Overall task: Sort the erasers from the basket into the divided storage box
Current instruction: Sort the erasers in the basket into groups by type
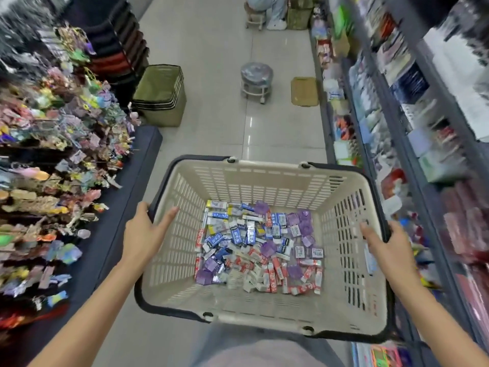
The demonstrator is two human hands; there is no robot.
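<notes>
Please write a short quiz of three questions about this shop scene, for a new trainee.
1. True or false: both hands grip the basket by its rims.
2. Where do the erasers lie? A) on the floor B) in the basket C) on a shelf
3. Fill in: the round stool stands in the ____.

Key: 1 true: left hand, right hand. 2 B. 3 aisle.

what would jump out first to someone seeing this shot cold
A beige slatted basket with a dark rim fills the lower middle, gripped on either side by the left hand and right hand. On its floor lies a loose heap of small wrapped erasers in blue, red-and-white and purple. To the left a rack of colourful trinkets crowds the aisle; a round wheeled stool stands further down.
</notes>
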